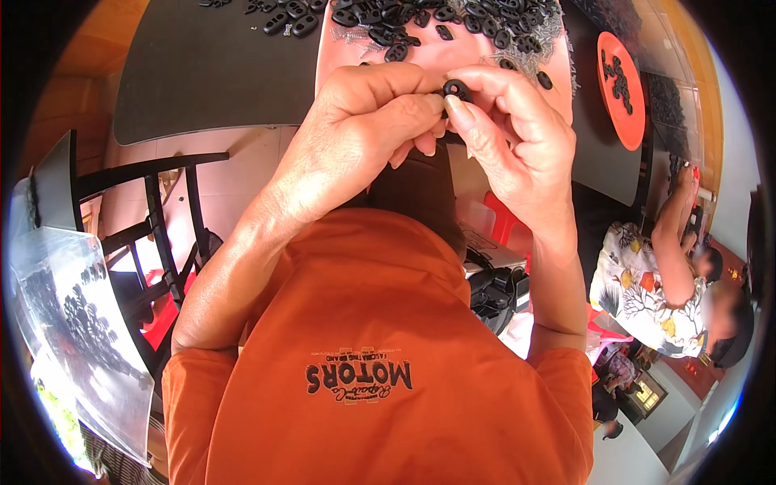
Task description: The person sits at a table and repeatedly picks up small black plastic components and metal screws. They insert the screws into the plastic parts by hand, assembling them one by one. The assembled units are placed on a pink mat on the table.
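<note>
Head view, nearest to us first: across the chest of our orange shirt [364, 299] runs dark printed lettering [358, 380] in several lines, one much bolder than the rest, all upside down from where we look. Beyond it, at the near edge of the pink work surface [440, 58], our two hands meet at a small black piece [457, 87] with a hole in it. Our right hand [517, 133] pinches it between thumb and forefinger; our left hand [364, 121] is closed too, its fingertips seeming to grip the left edge, partly hidden. We judge the piece light, stiff and hard to break, perhaps slippery for its smooth finish; its outer rim looks the best hold, leaving the hole free. We can make out no writing on it. Farther off lie a heap of black parts [488, 24] and, to the right, an orange plate [630, 133].
</note>
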Motion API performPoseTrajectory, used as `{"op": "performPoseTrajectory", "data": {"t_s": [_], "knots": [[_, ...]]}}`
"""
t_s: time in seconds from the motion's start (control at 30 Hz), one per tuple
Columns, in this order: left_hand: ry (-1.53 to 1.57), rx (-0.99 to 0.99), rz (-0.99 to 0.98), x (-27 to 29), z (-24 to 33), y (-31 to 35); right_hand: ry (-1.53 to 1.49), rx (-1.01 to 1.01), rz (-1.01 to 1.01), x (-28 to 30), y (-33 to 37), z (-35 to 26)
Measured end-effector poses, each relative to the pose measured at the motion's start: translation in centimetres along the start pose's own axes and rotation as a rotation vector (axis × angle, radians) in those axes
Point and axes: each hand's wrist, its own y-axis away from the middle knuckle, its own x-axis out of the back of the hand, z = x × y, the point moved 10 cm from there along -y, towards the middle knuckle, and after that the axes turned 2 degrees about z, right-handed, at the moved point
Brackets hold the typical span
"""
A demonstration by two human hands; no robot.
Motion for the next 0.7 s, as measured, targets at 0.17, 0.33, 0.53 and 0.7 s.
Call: {"op": "performPoseTrajectory", "data": {"t_s": [0.17, 0.33, 0.53, 0.7], "knots": [[-0.002, -0.006, -0.003, 0.2, 0.2, 0.3, 0.040, 0.043, -0.021, -0.5, 0.0, -1.0], [0.027, 0.009, 0.001, 0.5, 0.4, 0.7, 0.077, 0.096, -0.049, -0.9, 0.1, -1.9], [-0.015, -0.003, -0.007, 0.7, 0.7, 1.3, 0.171, 0.171, -0.054, -1.4, 0.3, -2.9], [0.036, 0.020, -0.032, 0.7, 0.4, 1.5, 0.219, 0.227, -0.052, -1.5, 0.3, -3.1]]}}
